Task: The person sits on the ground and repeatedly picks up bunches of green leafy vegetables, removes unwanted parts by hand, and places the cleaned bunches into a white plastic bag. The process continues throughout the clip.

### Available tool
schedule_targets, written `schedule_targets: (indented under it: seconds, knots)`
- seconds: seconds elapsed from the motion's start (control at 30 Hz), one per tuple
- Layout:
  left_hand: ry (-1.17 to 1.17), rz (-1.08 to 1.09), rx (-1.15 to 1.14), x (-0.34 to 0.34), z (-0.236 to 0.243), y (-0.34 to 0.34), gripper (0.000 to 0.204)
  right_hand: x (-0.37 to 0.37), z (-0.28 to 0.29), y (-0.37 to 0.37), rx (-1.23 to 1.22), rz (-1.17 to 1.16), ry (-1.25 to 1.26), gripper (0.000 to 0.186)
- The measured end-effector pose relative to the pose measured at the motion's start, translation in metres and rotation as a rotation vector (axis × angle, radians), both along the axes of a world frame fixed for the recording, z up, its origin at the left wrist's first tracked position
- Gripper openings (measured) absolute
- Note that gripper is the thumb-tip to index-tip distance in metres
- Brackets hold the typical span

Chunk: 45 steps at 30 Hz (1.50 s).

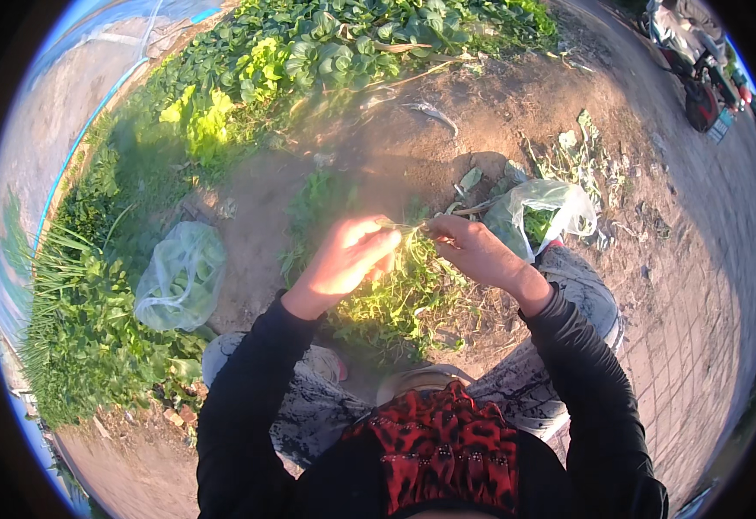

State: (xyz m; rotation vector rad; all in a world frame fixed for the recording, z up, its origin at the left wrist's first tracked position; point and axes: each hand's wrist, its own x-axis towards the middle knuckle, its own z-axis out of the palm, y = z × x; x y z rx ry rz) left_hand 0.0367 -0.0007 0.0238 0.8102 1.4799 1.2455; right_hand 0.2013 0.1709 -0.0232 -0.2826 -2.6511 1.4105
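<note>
Both hands meet in front of me above a heap of loose green leafy plants [386, 303] on the ground. My left hand [356, 255] is closed, its thumb and fingertips pinching one end of a thin plant stem [408, 227]. My right hand [477, 251] pinches the stem's other end, with its fingers curled. Between the fingertips the stem is small and blurred. Beside my right hand stands an open clear plastic bag [555, 203] with greens inside. To the left of my left hand sits a filled, translucent plastic bag [183, 277].
Leafy green crops [334, 56] grow along the far side and down the left. Wilted leaves [590, 151] lie on the soil beyond the open bag. Grid-lined paving [680, 346] runs along the right. A vehicle [702, 95] stands at the far right.
</note>
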Motion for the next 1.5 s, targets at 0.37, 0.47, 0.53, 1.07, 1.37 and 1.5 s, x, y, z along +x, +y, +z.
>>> schedule_targets:
  seconds: [0.37, 0.47, 0.53, 1.07, 1.37, 1.5]
  knots:
    - [-0.039, 0.111, -0.044, -0.014, 0.0, -0.004, 0.019, -0.027, 0.035, 0.001, -0.747, -0.398, 0.056, 0.027]
    - [-0.212, 0.099, 0.009, -0.011, 0.009, -0.007, 0.017, -0.029, 0.036, -0.009, -0.801, -0.187, 0.116, 0.032]
    - [-0.245, 0.063, 0.043, -0.009, 0.012, -0.008, 0.015, -0.028, 0.038, -0.016, -0.913, -0.148, 0.094, 0.033]
    - [-0.232, 0.01, -0.015, -0.004, 0.035, -0.014, 0.022, -0.029, 0.053, -0.016, -0.795, -0.003, 0.087, 0.016]
    - [-0.028, 0.102, 0.047, -0.006, 0.031, -0.019, 0.02, -0.021, 0.048, 0.008, -0.187, -0.008, -0.033, 0.016]
    - [0.249, 0.026, 0.025, -0.007, 0.022, -0.019, 0.016, -0.023, 0.04, -0.002, -0.061, 0.029, 0.183, 0.024]
